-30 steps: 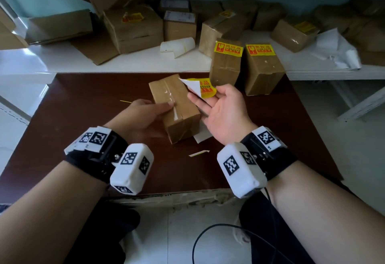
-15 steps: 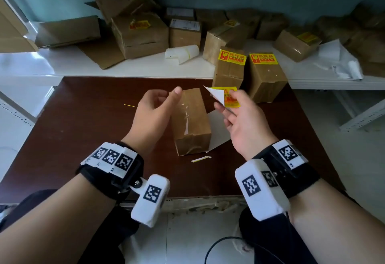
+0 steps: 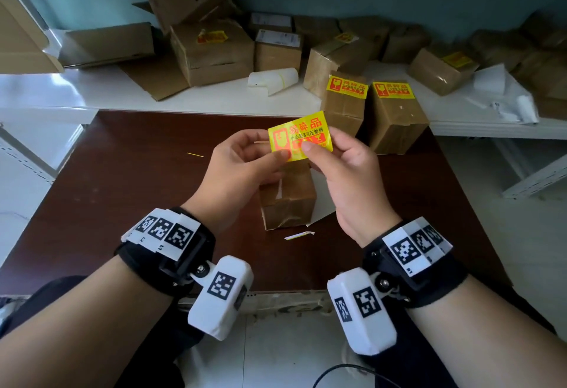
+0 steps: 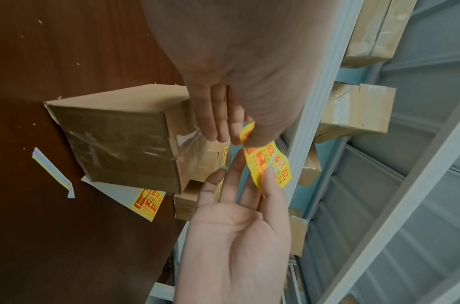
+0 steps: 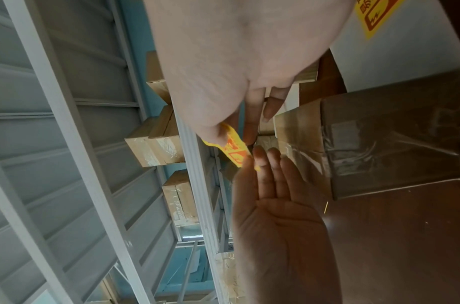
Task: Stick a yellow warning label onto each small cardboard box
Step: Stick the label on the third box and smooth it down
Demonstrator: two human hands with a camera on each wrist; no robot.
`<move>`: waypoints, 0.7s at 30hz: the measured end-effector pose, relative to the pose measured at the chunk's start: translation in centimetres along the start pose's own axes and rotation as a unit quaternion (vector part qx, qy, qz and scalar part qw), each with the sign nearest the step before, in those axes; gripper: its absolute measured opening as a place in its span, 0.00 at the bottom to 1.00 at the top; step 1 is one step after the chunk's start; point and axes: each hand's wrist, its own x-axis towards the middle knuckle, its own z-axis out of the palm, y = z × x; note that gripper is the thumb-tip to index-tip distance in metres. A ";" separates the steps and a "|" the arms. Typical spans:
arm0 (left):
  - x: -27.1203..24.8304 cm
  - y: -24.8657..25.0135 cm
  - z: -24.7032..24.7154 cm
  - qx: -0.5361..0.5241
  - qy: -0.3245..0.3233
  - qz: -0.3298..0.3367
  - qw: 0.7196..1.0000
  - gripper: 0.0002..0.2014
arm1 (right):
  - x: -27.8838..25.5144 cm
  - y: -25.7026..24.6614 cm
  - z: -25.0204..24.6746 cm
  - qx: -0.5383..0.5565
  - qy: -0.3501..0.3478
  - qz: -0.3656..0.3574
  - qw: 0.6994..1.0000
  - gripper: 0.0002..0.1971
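Note:
A yellow warning label (image 3: pixel 299 136) is held up, printed side towards me, just above a plain taped cardboard box (image 3: pixel 287 200) on the dark brown table (image 3: pixel 122 188). My left hand (image 3: pixel 276 148) pinches the label's lower left edge. My right hand (image 3: pixel 319 142) pinches its right side. In the left wrist view the label (image 4: pixel 268 162) curls between both thumbs, with the box (image 4: pixel 125 139) beside it. The right wrist view shows the label (image 5: pixel 232 148) edge-on and the box (image 5: pixel 379 139) at the right.
Two boxes bearing yellow labels (image 3: pixel 345 105) (image 3: pixel 395 118) stand at the table's far edge. A white label sheet (image 3: pixel 322 203) lies partly under the plain box, and a peeled backing strip (image 3: pixel 299 235) lies in front of it. Several more boxes crowd the white shelf (image 3: pixel 214 102) behind.
My left hand let go of the box and rose to the label. The label, earlier folded in my right hand alone, is now spread flat between both hands.

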 end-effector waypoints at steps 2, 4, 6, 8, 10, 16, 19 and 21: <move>0.0 -0.1 -0.2 0.011 0.003 0.002 1.000 0.07 | 0.3 0.1 -0.1 0.002 0.007 -0.001 1.000 0.10; 0.0 0.1 -0.2 0.012 0.011 0.007 1.000 0.06 | 0.5 0.1 -0.1 0.010 0.016 0.001 1.000 0.10; 0.0 0.2 -0.2 0.011 0.019 0.022 1.000 0.06 | 0.7 0.3 -0.1 0.012 0.019 0.007 1.000 0.10; 0.1 0.4 -0.2 0.012 0.024 0.038 0.999 0.06 | 0.8 0.5 -0.1 0.017 0.024 0.014 0.999 0.10; 0.1 0.5 -0.2 0.020 0.028 0.049 0.998 0.06 | 0.9 0.7 0.0 0.014 0.025 0.017 0.999 0.10; 0.5 0.8 -0.9 0.035 0.085 0.080 0.993 0.07 | 1.3 1.3 -0.1 -0.014 0.009 0.035 0.999 0.11; 0.4 0.8 -1.3 0.051 0.071 0.109 0.990 0.07 | 1.7 2.1 -0.3 -0.035 0.028 0.036 0.998 0.10; 0.1 0.7 -1.2 0.080 0.062 0.142 0.985 0.06 | 1.7 2.5 -0.3 -0.039 0.041 0.026 0.998 0.11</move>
